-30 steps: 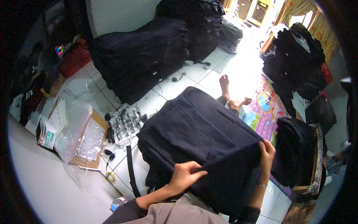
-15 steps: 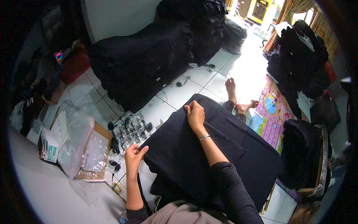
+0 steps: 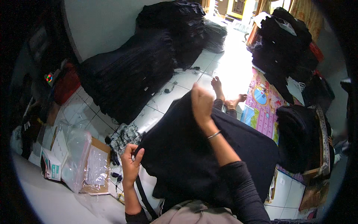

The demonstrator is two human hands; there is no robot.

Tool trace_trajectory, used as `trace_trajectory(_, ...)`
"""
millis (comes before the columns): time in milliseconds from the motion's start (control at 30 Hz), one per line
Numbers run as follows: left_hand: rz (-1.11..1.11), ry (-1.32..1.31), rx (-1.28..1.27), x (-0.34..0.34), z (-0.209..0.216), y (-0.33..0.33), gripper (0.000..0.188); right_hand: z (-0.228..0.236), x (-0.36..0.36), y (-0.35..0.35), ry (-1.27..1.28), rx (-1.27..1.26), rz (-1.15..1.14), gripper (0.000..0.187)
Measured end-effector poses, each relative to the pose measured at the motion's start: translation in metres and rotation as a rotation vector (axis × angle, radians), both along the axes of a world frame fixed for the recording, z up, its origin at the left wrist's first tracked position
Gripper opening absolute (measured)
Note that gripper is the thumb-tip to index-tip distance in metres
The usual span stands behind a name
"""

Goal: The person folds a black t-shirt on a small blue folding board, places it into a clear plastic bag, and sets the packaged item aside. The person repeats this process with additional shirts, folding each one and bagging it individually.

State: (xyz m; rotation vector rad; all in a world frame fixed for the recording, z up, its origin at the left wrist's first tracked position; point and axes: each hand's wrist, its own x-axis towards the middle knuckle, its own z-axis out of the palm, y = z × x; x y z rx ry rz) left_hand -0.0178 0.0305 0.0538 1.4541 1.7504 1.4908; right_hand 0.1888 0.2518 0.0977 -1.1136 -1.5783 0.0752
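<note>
A large piece of black cloth (image 3: 209, 160) is spread over my lap and outstretched legs. At its left corner, my left hand (image 3: 131, 162) pinches the edge between thumb and fingers. My right hand (image 3: 203, 104), slightly blurred, is closed on the far edge and holds that part raised, so the cloth slopes between both hands. A narrow black strip (image 3: 143, 196) hangs beside my left forearm. Two bare feet (image 3: 233, 101) show beyond the cloth.
A tall heap of black cloth (image 3: 126, 71) stands far left, another dark heap (image 3: 283, 41) far right. To the left lie a cardboard box with clear plastic (image 3: 97, 168) and black scraps (image 3: 126, 140). A colourful mat (image 3: 261, 99) and a bin of black cloth (image 3: 298, 138) are at right.
My right hand has lifted the cloth's far edge, pulling the folded layers up into a slope. My left hand keeps its pinch on the corner. The whole view has shifted a little.
</note>
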Motion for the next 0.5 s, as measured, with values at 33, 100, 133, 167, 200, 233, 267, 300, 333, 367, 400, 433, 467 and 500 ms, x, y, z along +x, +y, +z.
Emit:
trace_trajectory(33,-0.032,0.021,0.12,0.005,0.016,0.006,0.017,0.026,0.02,-0.006,0.052,0.088,0.038,0.048)
trace_trajectory(100,-0.163,-0.061,0.462,0.02,0.046,0.026,0.021,0.083,0.059,-0.023,0.228,0.185,-0.002,0.055)
trace_trajectory(133,-0.189,0.041,0.526,0.025,0.061,0.036,0.026,0.11,0.082,-0.039,0.19,0.347,-0.08,0.053)
trace_trajectory(167,-0.237,0.142,0.643,0.03,0.075,0.046,0.032,0.139,0.103,-0.055,0.194,0.498,-0.075,0.052)
trace_trajectory(200,-0.273,0.23,0.651,0.036,0.088,0.056,0.036,0.159,0.124,-0.085,0.122,0.394,-0.192,0.039)
trace_trajectory(233,-0.291,0.316,0.654,0.044,0.097,0.068,0.04,0.17,0.132,-0.109,0.12,0.499,-0.226,0.041)
trace_trajectory(267,-0.327,0.377,0.694,0.055,0.103,0.083,0.039,0.18,0.14,-0.134,0.173,0.484,-0.22,0.042)
trace_trajectory(300,-0.297,0.45,0.624,0.064,0.106,0.099,0.037,0.19,0.148,-0.158,0.132,0.454,-0.323,0.044)
trace_trajectory(333,-0.376,0.482,0.752,0.072,0.106,0.12,0.034,0.183,0.147,-0.182,-0.03,0.409,-0.393,0.043)
trace_trajectory(367,-0.4,0.522,0.775,0.083,0.103,0.142,0.031,0.176,0.144,-0.209,-0.185,0.326,-0.509,0.043)
trace_trajectory(400,-0.425,0.479,0.759,0.096,0.092,0.16,0.03,0.159,0.135,-0.219,-0.148,0.318,-0.331,0.041)
trace_trajectory(433,-0.433,0.433,0.714,0.109,0.077,0.177,0.029,0.144,0.132,-0.228,-0.416,0.362,-0.234,0.046)
trace_trajectory(467,-0.497,0.447,0.64,0.118,0.063,0.194,0.031,0.118,0.122,-0.235,-0.562,0.267,-0.088,0.051)
trace_trajectory(500,-0.551,0.47,0.538,0.126,0.046,0.207,0.033,0.084,0.103,-0.241,-0.56,0.113,0.013,0.045)
